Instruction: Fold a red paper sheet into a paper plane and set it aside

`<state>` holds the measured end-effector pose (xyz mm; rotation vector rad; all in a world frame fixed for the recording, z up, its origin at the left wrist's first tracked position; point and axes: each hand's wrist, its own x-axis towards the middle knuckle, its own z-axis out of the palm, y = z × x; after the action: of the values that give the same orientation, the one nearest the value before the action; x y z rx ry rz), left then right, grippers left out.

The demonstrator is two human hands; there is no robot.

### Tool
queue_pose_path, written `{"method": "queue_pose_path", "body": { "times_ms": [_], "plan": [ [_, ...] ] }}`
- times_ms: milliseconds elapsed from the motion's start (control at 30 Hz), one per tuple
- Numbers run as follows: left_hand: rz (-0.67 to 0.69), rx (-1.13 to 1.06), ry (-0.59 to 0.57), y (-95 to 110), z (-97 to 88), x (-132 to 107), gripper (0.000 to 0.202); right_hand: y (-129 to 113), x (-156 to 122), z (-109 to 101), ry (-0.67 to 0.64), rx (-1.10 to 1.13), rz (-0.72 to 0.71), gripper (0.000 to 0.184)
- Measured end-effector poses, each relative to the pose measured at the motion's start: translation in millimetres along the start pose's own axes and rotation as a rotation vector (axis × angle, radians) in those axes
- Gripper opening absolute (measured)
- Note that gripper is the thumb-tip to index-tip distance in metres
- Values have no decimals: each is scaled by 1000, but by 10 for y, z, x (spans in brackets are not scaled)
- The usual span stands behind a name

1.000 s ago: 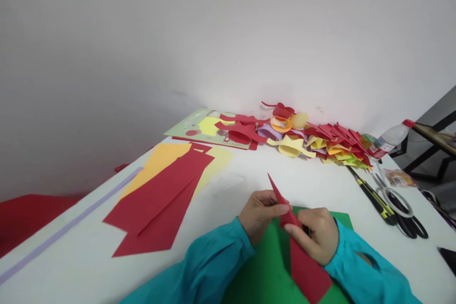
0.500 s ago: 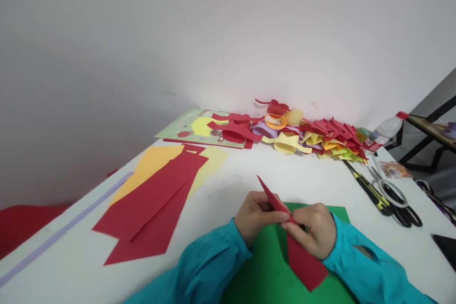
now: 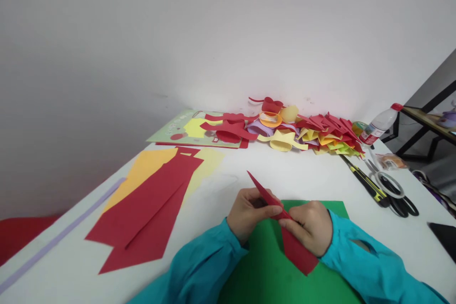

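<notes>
A folded strip of red paper (image 3: pixel 298 251) runs slantwise between my hands, over a green sheet (image 3: pixel 263 266) at the table's front. My left hand (image 3: pixel 251 213) pinches the strip between thumb and fingers near its middle, and a pointed end sticks up past it. Just to the right, my right hand (image 3: pixel 311 228) grips the same strip, thumb pressed near the left thumb. Its wider end slopes down below the right hand toward the green sheet. My fingers partly hide the fold.
Red paper pieces (image 3: pixel 142 209) lie at left over yellow sheets, near a purple strip (image 3: pixel 60 237). Along the wall are paper shapes (image 3: pixel 231 130) and a folded-paper pile (image 3: pixel 329 133). At right are a bottle (image 3: pixel 381 126), a utility knife (image 3: pixel 368 185), scissors (image 3: pixel 402 204) and a tape roll (image 3: pixel 391 185).
The view has shifted slightly. Both hands keep hold of the red paper strip, and my left thumb has slid a little up and left along it.
</notes>
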<state>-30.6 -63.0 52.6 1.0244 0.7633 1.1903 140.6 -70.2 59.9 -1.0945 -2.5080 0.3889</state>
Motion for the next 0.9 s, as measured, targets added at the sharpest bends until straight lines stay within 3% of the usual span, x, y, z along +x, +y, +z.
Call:
{"method": "queue_pose_path", "body": {
  "times_ms": [233, 467, 567, 733, 900],
  "plan": [
    [11, 26, 1, 11, 4, -4, 17, -1, -7, -4, 27, 7, -7, 49],
    [56, 83, -135, -12, 49, -34, 15, -17, -4, -11, 2, 39, 17, 51],
    [32, 73, -99, 0, 59, -41, 16, -19, 5, -28, -1, 43, 28, 45],
    [75, 57, 58, -1, 9, -15, 18, 11, 15, -28, -4, 54, 52, 39],
    [90, 75, 8, -25, -13, 1, 15, 33, 20, -6, 11, 60, 38, 40]
  ]
}}
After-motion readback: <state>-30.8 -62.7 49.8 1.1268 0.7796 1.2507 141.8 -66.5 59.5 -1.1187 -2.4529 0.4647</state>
